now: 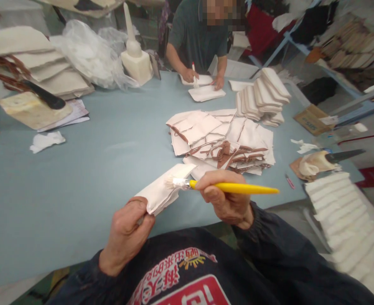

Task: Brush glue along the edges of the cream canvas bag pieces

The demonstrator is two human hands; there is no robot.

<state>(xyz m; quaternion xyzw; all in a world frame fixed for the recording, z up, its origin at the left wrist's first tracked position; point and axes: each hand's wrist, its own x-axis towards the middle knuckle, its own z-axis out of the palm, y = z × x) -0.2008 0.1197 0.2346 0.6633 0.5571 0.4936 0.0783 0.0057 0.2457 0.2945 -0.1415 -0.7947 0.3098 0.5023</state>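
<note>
Head view. Left hand (128, 233): thumb and fingers pinch the near end of a folded, cream, layered sheet-like piece (157, 189), smooth, roughly oblong. Right hand (226, 199): fingers closed round a tapered yellow brush (237, 188), its pale bristles on the piece, left of those fingers. Just beyond both hands' fingers, a loose pile (206, 129) of similar flat pieces, brown strips tangled in. Left fingertips partly hidden under the piece. Dark garment (206, 250) below the fingers: Chinese characters, cut off at frame edge.
</note>
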